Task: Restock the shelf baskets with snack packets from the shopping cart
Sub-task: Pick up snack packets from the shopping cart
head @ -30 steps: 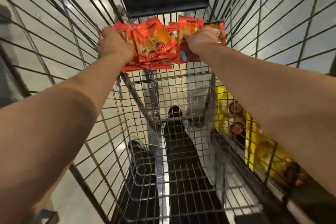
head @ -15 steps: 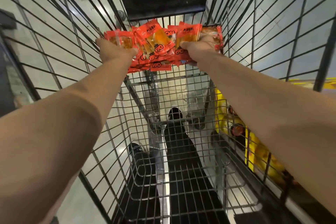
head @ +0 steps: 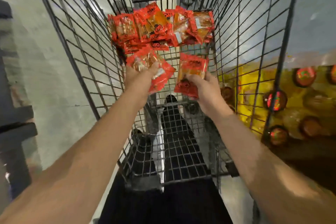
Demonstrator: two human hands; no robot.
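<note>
Inside wire shopping cart (head: 241, 45), pale floor at 9 o'clock, blurred yellow goods at 3. Red snack packets (head: 160, 27) heaped at 12 o'clock end. Left hand (head: 140, 80) grips red packet (head: 154, 71); right hand (head: 205, 91) grips another packet (head: 190, 72). Print illegible.

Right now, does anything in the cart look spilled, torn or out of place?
Nothing stands out. The red snack packets sit in a loose, overlapping heap at the far end of the cart. The left hand and right hand each grip packets. No tear or spill shows, though the frame is blurred.
</note>
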